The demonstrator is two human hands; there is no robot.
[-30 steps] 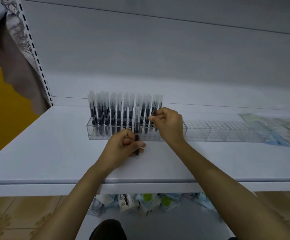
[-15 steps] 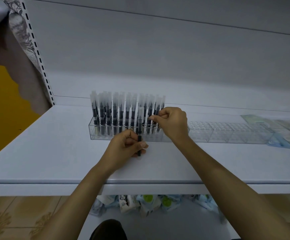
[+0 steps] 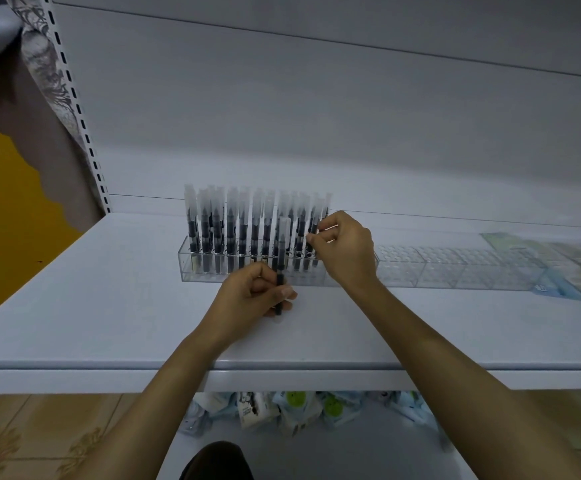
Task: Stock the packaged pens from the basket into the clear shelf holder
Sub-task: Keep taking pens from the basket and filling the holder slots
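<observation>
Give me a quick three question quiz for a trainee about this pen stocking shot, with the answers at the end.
1. True or false: the left hand holds a packaged pen upright in front of the clear holder.
2. Which part of the clear holder is stocked with pens? A: the left end. B: only the middle. C: the right end.
3. Fill in: the right hand pinches a second pen at the ___ end of the stocked rows.
Key: 1 true; 2 A; 3 right.
</observation>
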